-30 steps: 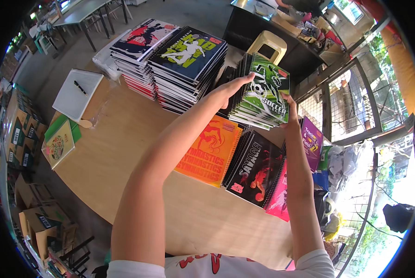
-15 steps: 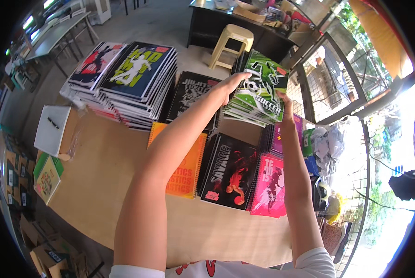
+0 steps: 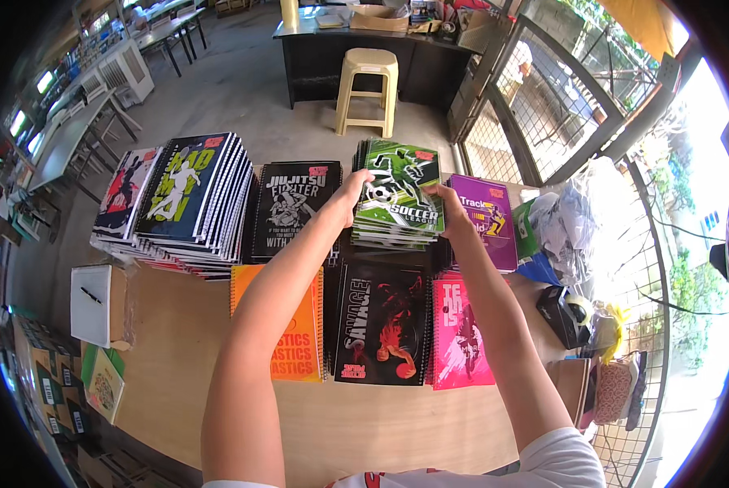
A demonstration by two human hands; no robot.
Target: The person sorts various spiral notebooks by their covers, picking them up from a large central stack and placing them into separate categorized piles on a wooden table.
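Observation:
A neat stack of green spiral notebooks [image 3: 401,167] with a soccer player on the cover stands at the middle back of the table. My left hand [image 3: 353,198] grips its left side, thumb on the top cover. Against its right edge my right hand [image 3: 452,208] is closed, fingers partly hidden. To the left lies a black notebook with a fighter [image 3: 293,199], to the right a purple notebook [image 3: 485,220]. In front sit an orange notebook [image 3: 295,325], partly behind my left forearm, a black notebook with a red basketball player [image 3: 385,325], and a pink notebook [image 3: 460,342].
Tall notebook stacks [image 3: 181,191] rise at the left of the table [image 3: 364,423]. A white board with a pen [image 3: 92,305] lies at the left edge. On the right are plastic bags [image 3: 564,215] and a black tape dispenser [image 3: 561,315]. A beige stool [image 3: 368,85] stands beyond.
My view has turned, so the table looks straighter and farther left. Both hands stay on the green stack, which now appears nearer to the front row; more of the purple notebook shows.

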